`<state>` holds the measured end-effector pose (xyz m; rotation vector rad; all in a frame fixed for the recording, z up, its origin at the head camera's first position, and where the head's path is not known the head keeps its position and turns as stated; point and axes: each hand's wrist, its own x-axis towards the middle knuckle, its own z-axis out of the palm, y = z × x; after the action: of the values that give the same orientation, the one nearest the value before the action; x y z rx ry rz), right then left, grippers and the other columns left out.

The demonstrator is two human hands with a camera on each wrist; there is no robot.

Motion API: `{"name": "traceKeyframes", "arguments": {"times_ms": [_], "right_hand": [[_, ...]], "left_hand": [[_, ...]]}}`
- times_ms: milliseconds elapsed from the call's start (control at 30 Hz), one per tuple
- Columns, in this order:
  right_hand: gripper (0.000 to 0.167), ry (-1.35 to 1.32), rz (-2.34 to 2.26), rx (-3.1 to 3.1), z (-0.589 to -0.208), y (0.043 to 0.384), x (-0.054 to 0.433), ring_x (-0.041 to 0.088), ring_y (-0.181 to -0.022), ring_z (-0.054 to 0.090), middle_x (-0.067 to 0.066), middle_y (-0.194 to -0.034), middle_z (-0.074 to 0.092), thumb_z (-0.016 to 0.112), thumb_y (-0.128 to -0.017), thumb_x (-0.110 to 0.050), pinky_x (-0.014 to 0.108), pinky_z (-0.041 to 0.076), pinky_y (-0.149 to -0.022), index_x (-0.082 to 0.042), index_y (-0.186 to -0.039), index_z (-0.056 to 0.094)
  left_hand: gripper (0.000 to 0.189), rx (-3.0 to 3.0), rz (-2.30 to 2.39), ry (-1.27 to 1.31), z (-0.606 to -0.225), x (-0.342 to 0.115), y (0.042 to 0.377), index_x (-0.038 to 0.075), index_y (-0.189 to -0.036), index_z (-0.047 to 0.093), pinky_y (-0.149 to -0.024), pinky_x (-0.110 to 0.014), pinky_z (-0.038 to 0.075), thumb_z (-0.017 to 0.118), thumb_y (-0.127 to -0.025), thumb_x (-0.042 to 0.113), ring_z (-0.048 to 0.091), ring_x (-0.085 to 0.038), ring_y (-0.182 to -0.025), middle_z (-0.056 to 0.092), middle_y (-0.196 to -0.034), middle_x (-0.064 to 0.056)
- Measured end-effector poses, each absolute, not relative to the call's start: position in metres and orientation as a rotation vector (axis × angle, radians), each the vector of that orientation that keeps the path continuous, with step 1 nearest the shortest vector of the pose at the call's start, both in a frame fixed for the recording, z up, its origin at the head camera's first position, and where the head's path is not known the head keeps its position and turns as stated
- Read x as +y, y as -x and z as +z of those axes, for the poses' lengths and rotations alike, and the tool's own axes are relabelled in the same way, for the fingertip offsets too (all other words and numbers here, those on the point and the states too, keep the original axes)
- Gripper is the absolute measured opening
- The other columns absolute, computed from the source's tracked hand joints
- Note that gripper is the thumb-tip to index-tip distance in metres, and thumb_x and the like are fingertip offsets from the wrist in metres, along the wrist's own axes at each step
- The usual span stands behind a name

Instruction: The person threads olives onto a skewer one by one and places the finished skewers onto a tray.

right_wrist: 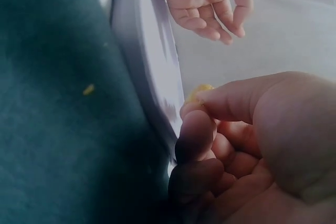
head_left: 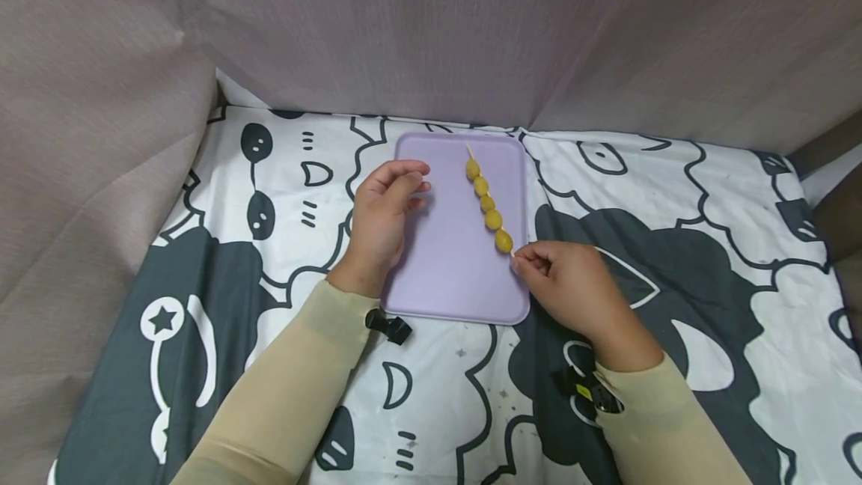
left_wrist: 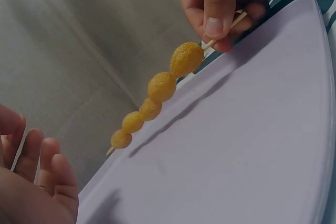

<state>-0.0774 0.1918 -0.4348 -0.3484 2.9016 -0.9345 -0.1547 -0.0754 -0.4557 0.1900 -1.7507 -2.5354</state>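
A skewer of several yellow balls (head_left: 494, 220) hangs slanted over a lilac tray (head_left: 444, 283); its shadow on the tray shows in the left wrist view. My right hand (head_left: 569, 283) pinches the near end of its thin stick (left_wrist: 239, 19) between thumb and fingers, at the tray's right edge. The stick's bare tip (head_left: 469, 150) points to the far side. Over the tray's left edge, my left hand (head_left: 387, 208) holds nothing, its fingers loosely bent and apart from the skewer. In the right wrist view, the fingers hide most of the skewer.
Under the tray lies a white and dark cloth (head_left: 296, 171) with cartoon sheep-like prints. Grey-brown fabric (head_left: 431, 36) hangs behind and at the left. A small yellow bit (right_wrist: 88, 89) shows on the dark cloth. Each wrist wears a black strap (head_left: 388, 325).
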Motion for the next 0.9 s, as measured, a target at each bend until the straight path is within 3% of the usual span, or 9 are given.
{"name": "traceKeyframes", "arguments": {"times_ms": [200,333,500,900], "right_hand": [[0.012,0.320,-0.942,2.900,-0.440,0.078,0.191,0.014,-0.061,0.051,-0.004,-0.064,0.057,0.079,-0.105,-0.016,0.025,0.035,-0.054,-0.009,-0.097,0.083],[0.012,0.266,-0.945,2.906,-0.441,0.078,0.189,0.014,-0.062,0.055,-0.003,-0.065,0.065,0.081,-0.105,-0.019,0.025,0.038,-0.053,-0.008,-0.100,0.086],[0.015,0.198,-0.942,2.934,-0.443,0.077,0.185,0.016,-0.064,0.059,-0.002,-0.070,0.071,0.086,-0.102,-0.021,0.025,0.043,-0.052,-0.010,-0.092,0.083],[0.016,0.245,-0.878,3.018,-0.447,0.075,0.175,0.014,-0.063,0.059,-0.004,-0.069,0.068,0.087,-0.099,-0.019,0.025,0.043,-0.055,-0.013,-0.086,0.078]], "left_hand": [[0.013,-1.774,-2.530,-0.197,-0.456,-0.075,0.154,0.009,-0.107,0.080,-0.076,-0.027,0.061,0.069,-0.102,0.005,0.074,-0.013,-0.091,0.077,-0.108,0.001],[0.013,-1.781,-2.528,-0.195,-0.456,-0.075,0.153,0.007,-0.108,0.080,-0.076,-0.027,0.060,0.069,-0.102,0.005,0.074,-0.013,-0.090,0.077,-0.107,0.000],[0.013,-1.784,-2.529,-0.192,-0.457,-0.074,0.153,0.006,-0.109,0.080,-0.076,-0.027,0.061,0.069,-0.101,0.006,0.074,-0.013,-0.090,0.077,-0.106,0.000],[0.015,-1.806,-2.516,-0.155,-0.459,-0.072,0.152,0.002,-0.113,0.079,-0.092,-0.038,0.066,0.069,-0.103,0.005,0.077,-0.014,-0.096,0.078,-0.111,-0.002]]}}
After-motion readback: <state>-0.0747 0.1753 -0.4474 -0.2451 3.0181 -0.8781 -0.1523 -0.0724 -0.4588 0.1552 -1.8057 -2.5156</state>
